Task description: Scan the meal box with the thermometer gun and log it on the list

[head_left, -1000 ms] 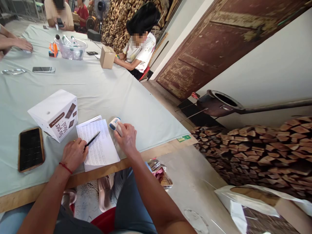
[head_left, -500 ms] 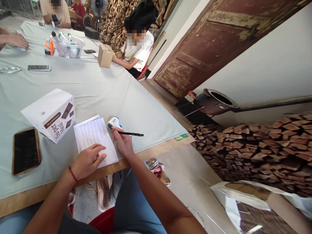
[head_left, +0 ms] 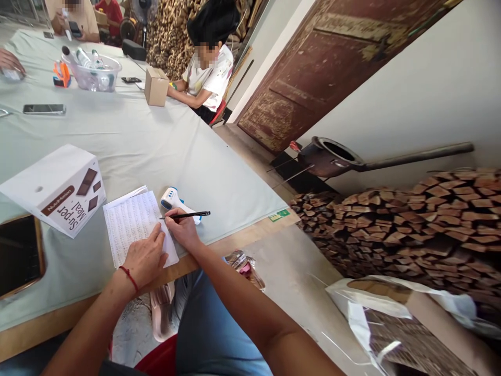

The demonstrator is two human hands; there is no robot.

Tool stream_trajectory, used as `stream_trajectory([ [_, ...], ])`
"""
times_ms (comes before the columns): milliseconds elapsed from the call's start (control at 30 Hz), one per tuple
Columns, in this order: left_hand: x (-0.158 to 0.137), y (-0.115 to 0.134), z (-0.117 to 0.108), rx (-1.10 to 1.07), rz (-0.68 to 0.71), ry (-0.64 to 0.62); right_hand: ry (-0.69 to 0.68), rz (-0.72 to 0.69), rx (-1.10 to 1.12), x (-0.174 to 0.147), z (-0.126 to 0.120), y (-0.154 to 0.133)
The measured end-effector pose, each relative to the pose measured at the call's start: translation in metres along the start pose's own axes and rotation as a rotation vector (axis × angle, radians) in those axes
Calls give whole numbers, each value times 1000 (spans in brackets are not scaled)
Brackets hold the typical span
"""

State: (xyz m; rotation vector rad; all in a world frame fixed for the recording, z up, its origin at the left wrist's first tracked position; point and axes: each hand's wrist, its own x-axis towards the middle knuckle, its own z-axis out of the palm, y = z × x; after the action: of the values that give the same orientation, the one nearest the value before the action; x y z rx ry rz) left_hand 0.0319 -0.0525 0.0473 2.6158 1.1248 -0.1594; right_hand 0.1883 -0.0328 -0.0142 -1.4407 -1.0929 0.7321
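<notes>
a: in the head view, what is the right hand [head_left: 183, 230] doing?

b: its fingers are pinching a black pen [head_left: 187, 214], the tip touching the right edge of the written sheet [head_left: 135, 224].

a: and the left hand [head_left: 145, 257]?

b: it is lying flat on the near part of that sheet, fingers loosely spread and holding nothing.

a: what is lying around the sheet?

b: a white and blue thermometer [head_left: 172, 199] is resting just right of it, partly behind the right hand. a white box [head_left: 55, 188] is sitting just left of it, and a phone [head_left: 18, 256] is lying further left. beyond the sheet, a seated person [head_left: 205, 73] is leaning on the table [head_left: 164, 141] beside a cardboard box [head_left: 155, 86].
</notes>
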Motion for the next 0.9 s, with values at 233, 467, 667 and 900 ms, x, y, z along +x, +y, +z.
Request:
stream_trajectory([
  [233, 2, 1, 0, 22, -2, -30, -58, -63, -35, -2, 2, 2],
  [467, 3, 1, 1, -6, -14, -16, -76, -79, -59, -3, 2, 5],
  [667, 1, 2, -1, -11, -7, -25, -82, -96, -87, -3, 1, 2],
  [900, 2, 1, 2, -30, -17, 5, -68, -66, -74, -4, 2, 1],
])
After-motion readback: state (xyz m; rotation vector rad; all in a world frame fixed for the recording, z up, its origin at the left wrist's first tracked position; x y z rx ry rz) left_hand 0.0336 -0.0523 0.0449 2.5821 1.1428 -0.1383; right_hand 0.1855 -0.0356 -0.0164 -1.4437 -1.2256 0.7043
